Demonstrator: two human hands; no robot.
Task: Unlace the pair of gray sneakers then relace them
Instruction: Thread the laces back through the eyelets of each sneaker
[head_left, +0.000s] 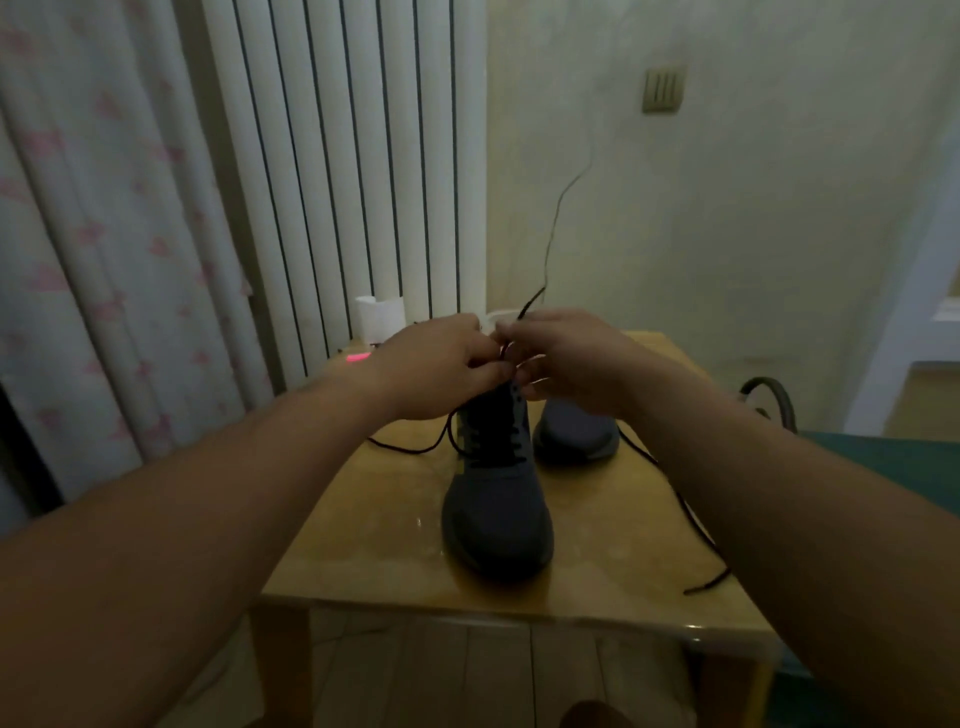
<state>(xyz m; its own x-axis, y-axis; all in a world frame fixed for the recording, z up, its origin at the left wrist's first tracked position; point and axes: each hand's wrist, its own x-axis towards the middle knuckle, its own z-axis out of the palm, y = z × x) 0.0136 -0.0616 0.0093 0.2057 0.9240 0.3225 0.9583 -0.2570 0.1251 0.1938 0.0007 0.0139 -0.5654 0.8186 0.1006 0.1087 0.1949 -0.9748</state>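
Head view, lacing at the upper eyelets. The near sneaker (493, 509) stands upright on the wooden table (374, 519), toe toward me, its lower eyelets crossed by the black lace (410, 449); the second sneaker (576, 434) sits just beside it on my right, partly hidden under my wrist. My left hand (441, 364) is curled at the top of the near sneaker's tongue, fingers closed on the lace, one strand trailing from beneath it onto the table; my right hand (566, 358) pinches the lace opposite, a short end standing up above the knuckles; the two hands touch or nearly touch, and the exact eyelet is hidden by the fingers. A loose lace (698, 530) runs along the table's right side to its front edge; I cannot tell which shoe it belongs to. Handling, as judged: the lace is thin, limp and light, so it is best taken close behind its stiff tip, where it can be steered through an eyelet; held further back it would likely buckle; the sneaker is soft-sided and light, liable to tip or slide on the glossy top when the lace is drawn tight, so the upper near the eyelets wants steadying.
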